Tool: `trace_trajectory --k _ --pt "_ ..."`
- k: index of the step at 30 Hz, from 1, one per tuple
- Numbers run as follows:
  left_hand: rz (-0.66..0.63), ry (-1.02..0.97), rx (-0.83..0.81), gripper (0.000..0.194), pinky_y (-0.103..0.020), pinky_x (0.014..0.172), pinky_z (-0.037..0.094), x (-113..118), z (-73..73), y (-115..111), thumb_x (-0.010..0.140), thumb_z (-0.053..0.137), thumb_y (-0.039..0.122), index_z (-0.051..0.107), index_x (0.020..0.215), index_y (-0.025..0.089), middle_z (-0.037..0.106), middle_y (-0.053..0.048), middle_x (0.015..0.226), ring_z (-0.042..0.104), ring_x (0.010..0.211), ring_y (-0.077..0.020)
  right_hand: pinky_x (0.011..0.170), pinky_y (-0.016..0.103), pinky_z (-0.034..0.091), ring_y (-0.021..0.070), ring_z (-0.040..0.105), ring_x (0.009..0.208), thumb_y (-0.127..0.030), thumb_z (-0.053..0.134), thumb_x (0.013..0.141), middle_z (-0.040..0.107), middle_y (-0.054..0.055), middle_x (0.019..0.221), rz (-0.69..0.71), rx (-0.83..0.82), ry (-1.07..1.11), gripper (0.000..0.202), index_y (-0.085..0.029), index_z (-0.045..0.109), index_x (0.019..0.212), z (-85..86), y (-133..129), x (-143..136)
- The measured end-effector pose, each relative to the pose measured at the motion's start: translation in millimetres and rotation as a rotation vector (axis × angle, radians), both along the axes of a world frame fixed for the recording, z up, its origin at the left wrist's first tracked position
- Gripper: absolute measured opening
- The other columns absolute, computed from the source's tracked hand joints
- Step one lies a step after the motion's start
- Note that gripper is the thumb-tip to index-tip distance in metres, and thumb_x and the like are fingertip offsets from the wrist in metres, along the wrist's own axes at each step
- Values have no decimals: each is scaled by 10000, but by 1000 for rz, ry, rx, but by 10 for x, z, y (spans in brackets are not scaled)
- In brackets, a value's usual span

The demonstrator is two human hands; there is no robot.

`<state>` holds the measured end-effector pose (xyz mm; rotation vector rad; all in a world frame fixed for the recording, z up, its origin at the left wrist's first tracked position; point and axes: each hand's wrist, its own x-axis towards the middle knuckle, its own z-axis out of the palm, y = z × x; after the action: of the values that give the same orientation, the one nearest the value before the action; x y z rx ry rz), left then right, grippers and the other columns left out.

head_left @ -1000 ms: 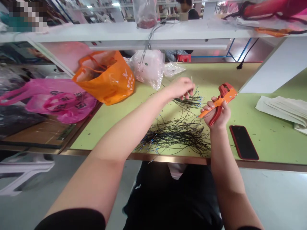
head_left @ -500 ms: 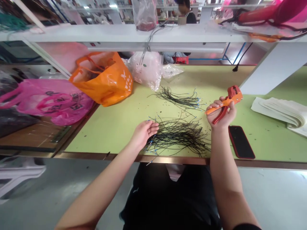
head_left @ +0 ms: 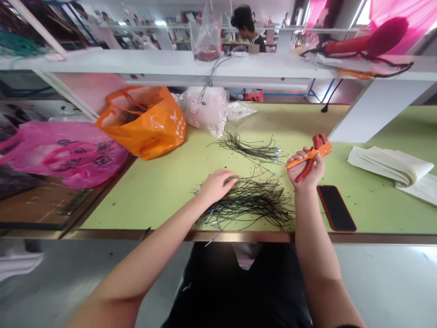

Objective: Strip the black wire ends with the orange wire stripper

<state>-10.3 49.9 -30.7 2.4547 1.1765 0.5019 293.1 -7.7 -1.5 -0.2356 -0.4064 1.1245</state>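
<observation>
"What is the left hand [head_left: 219, 183] doing?"

"Blurred fingers are curving over thin, tangled black wires [head_left: 257, 200] on the smooth green table [head_left: 119, 200]; I cannot tell whether they're pinching any."

"And the right hand [head_left: 312, 174]?"

"It's gripping angular orange-red pliers [head_left: 322, 148], while a flat phone [head_left: 336, 208] is lying nearby."

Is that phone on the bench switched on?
Its screen looks off: the red-edged phone lies face up, its glass plain black. Whether it's powered down, I cannot tell.
</observation>
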Motion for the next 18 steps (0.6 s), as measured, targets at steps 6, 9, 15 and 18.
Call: trace_trajectory --k 6,9,15,18 --pt "-121 234 -87 639 -442 1122 456 596 -66 204 955 572 615 636 1399 160 618 -164 1478 590 1351 -345 694 278 546 82 603 620 -378 729 809 589 -75 704 -38 -8 -74 223 -241 602 932 0 -5 15" --pt "-149 275 -116 520 -403 975 532 657 -90 128 973 539 600 742 1258 216 748 -132 1277 707 1160 -327 695 279 545 85 597 625 -375 719 815 582 -71 707 -47 -13 -70 214 -241 601 933 5 -16 15" --pt "-210 217 86 455 -385 931 540 708 -122 86 1037 450 518 757 1255 263 771 -81 1240 725 1103 -291 692 288 558 106 600 631 -354 651 846 585 -52 712 -34 -14 -7 166 -230 598 942 22 -32 -19" --pt "-189 273 217 406 -379 908 536 890 -121 367 1060 405 332 762 1231 240 776 -84 1214 719 1083 -273 692 284 561 106 606 632 -352 635 850 585 -51 712 -29 -25 2 166 -226 593 950 14 -21 -39"
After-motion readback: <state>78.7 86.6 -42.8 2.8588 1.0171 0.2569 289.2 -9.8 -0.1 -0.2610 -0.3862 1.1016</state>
